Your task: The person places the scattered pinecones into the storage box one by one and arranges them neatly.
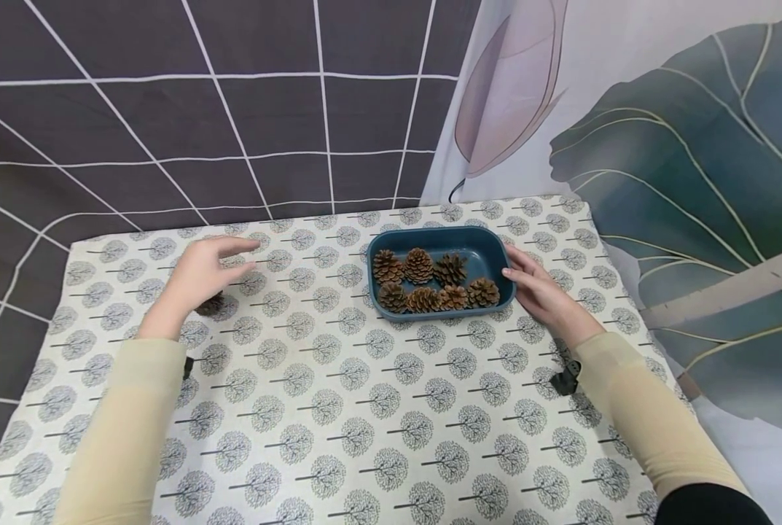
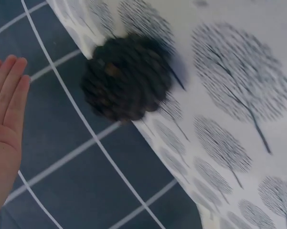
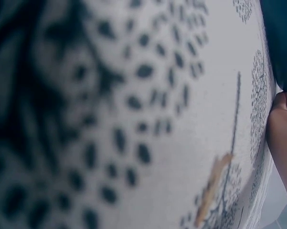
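Observation:
A dark blue plastic box (image 1: 482, 255) with rounded corners stands on the patterned cloth, right of the middle. Several brown pine cones (image 1: 419, 265) lie in it in two rows. My right hand (image 1: 543, 292) grips the box's right end, thumb at the rim and fingers along the outer wall. On the left, my left hand (image 1: 197, 273) is raised over the cloth, fingers extended and thumb apart, holding nothing. Another pine cone (image 2: 129, 78) lies on the cloth by that hand; in the head view, the hand and wrist partly cover it.
A white cloth (image 1: 338, 452) printed with grey trees covers the table. Behind it hangs a dark sheet (image 1: 266, 117) with white grid lines, and a leaf-printed curtain (image 1: 692, 182) hangs at the right. A small brown sliver (image 3: 212, 191) lies on the cloth in the right wrist view.

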{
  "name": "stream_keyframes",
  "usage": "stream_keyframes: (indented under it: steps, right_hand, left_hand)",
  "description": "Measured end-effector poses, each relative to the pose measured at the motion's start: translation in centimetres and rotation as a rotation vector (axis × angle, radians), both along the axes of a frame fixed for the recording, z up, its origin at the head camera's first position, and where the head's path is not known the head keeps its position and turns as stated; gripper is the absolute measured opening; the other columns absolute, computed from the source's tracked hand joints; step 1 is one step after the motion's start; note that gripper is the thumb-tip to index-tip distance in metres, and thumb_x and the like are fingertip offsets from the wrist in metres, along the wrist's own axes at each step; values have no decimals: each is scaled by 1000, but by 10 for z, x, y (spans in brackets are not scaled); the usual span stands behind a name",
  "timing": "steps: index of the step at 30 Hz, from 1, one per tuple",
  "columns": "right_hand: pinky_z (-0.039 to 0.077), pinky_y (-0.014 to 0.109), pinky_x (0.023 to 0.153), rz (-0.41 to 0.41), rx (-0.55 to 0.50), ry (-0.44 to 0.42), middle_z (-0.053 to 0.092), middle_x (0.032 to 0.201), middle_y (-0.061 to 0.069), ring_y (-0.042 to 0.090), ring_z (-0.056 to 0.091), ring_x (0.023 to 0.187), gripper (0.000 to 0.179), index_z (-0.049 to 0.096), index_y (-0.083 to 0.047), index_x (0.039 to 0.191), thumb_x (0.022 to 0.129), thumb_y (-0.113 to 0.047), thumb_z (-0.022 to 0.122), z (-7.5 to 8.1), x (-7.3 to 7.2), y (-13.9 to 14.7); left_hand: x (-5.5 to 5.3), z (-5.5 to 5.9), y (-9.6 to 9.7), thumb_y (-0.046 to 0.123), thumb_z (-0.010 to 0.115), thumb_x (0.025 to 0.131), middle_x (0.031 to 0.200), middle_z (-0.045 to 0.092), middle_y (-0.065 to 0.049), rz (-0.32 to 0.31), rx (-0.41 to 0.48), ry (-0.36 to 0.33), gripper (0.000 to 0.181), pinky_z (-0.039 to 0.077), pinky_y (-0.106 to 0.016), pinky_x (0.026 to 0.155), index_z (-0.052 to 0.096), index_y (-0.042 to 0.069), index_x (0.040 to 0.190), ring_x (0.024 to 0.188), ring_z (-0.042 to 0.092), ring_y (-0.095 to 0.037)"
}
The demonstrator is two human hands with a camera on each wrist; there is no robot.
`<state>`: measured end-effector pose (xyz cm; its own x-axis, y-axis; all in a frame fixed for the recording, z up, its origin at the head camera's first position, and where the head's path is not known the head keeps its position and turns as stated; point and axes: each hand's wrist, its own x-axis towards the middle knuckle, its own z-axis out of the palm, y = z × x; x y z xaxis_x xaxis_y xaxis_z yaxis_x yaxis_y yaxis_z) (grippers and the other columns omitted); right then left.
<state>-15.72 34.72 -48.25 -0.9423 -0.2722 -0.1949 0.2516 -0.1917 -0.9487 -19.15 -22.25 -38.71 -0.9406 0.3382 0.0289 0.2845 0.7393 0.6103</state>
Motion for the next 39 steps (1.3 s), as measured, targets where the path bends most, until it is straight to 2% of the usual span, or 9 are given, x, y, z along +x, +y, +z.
stream_keyframes:
  steps: [7,14,15,17,20,22,29,34,39]
  right_hand:
    - [46,13,113,-5,-3,-2,51,148,-12,5,54,134,67,21,-7,169,109,-1,50,-2,1,1]
    - [47,14,114,-12,-31,-13,49,150,-8,7,54,134,68,20,-6,169,109,-1,51,-1,3,1]
    - [47,14,114,-12,-30,-15,49,150,-8,7,54,134,68,19,-6,169,109,-2,51,0,3,1]
    - [47,14,114,-13,-24,-16,49,151,-8,7,54,134,68,19,-6,169,109,-2,52,0,3,1]
    - [47,14,113,-12,-3,-14,50,150,-9,7,54,135,68,22,-7,169,109,-2,52,1,2,1]
    - [47,14,113,-10,3,-11,51,150,-10,7,54,135,67,23,-8,168,108,-2,52,2,2,1]
    - [43,19,119,-7,22,-9,50,153,-9,8,51,138,65,25,-9,168,109,-2,50,1,1,1]
    - [39,23,125,-21,37,-28,49,153,-11,7,51,137,67,24,-10,169,108,-3,52,2,1,0]
    - [43,18,119,-21,21,-28,49,149,-10,7,52,135,67,22,-8,169,108,-2,51,2,1,0]
  left_hand:
    - [0,-7,-35,17,75,100,144,65,-27,36,2,-58,43,44,-69,115,67,-2,137,133,60,-52]
    - [-1,-19,-62,19,71,103,143,64,-29,81,-28,-166,46,49,-63,112,62,-4,141,126,66,-49]
    - [-1,-20,-64,21,71,103,142,65,-29,85,-35,-177,46,51,-60,112,62,-4,141,122,71,-41]
    - [1,-23,-69,22,71,103,140,66,-29,89,-41,-197,47,58,-39,109,62,-4,142,110,76,-16]
    - [4,-26,-75,18,71,103,138,66,-31,80,-18,-225,47,53,-7,94,61,-7,141,94,62,19]
    - [6,-27,-78,17,71,102,138,65,-33,75,-3,-239,48,42,6,86,60,-9,141,90,52,29]
    - [15,-29,-89,15,70,103,140,63,-34,57,22,-258,48,40,8,86,58,-11,142,92,51,31]
    - [20,-34,-96,21,67,106,148,58,-31,64,29,-336,51,44,5,84,55,-8,147,94,52,30]
    - [23,-36,-98,29,65,107,154,53,-30,63,-9,-400,56,44,3,84,53,-4,151,94,49,31]
